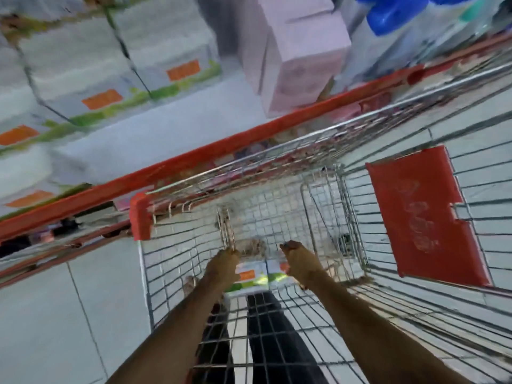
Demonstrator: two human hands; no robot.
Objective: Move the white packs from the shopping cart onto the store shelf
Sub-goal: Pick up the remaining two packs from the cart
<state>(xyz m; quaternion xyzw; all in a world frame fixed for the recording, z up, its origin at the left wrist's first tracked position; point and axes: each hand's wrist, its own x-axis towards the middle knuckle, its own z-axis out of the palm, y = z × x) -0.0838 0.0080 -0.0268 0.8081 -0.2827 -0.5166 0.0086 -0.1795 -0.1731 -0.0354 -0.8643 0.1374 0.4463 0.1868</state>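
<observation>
Two white packs (pixel 256 275) with orange and green print lie side by side at the bottom of the wire shopping cart (pixel 318 189). My left hand (pixel 224 263) reaches down onto the left pack's left side. My right hand (pixel 297 259) is at the right pack's right side. Both hands press against the packs from outside, and the fingers are hidden below them. The store shelf (pixel 171 126) with a red front edge runs across the upper left. Several matching white packs (pixel 91 76) stand on it in rows. The frame is blurred.
Pink packs (pixel 299 51) stand on the shelf to the right of the white ones, with blue and clear wrapped goods (pixel 415 20) further right. A red flap (pixel 424 214) hangs on the cart's right wall. Light floor tiles (pixel 69 314) lie to the left of the cart.
</observation>
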